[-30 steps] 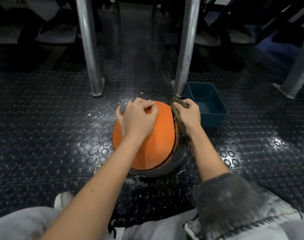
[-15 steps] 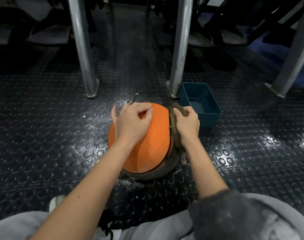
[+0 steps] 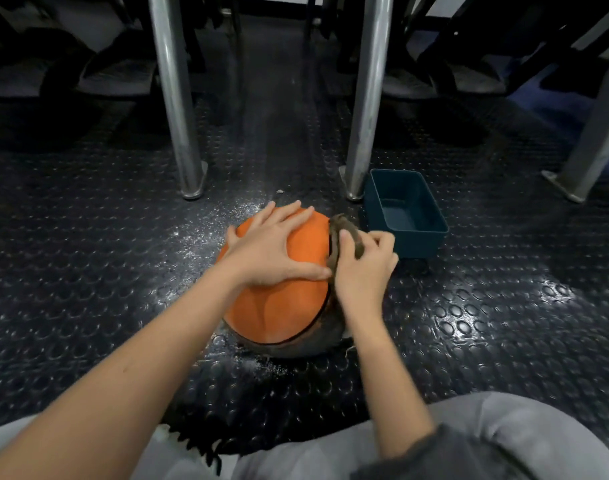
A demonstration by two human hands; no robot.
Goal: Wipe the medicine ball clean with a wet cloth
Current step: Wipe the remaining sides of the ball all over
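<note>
An orange medicine ball (image 3: 282, 306) with a dark grey lower panel rests on the studded black floor in front of me. My left hand (image 3: 271, 251) lies flat on its top with the fingers spread. My right hand (image 3: 361, 268) presses a brownish-grey cloth (image 3: 341, 226) against the ball's right side, along the black seam. The cloth bunches up above my fingers, and part of it is hidden under my palm.
A dark teal plastic tub (image 3: 405, 211) stands just right of the ball. Two metal posts (image 3: 176, 98) (image 3: 368, 98) rise behind it, and a third leg (image 3: 594, 133) is at the far right. White specks and wet patches (image 3: 206, 226) dot the floor. My knees fill the bottom edge.
My left hand has gone from curled fingertips to a flat, spread palm on the ball's top. My right hand with the cloth has slid slightly down the right side.
</note>
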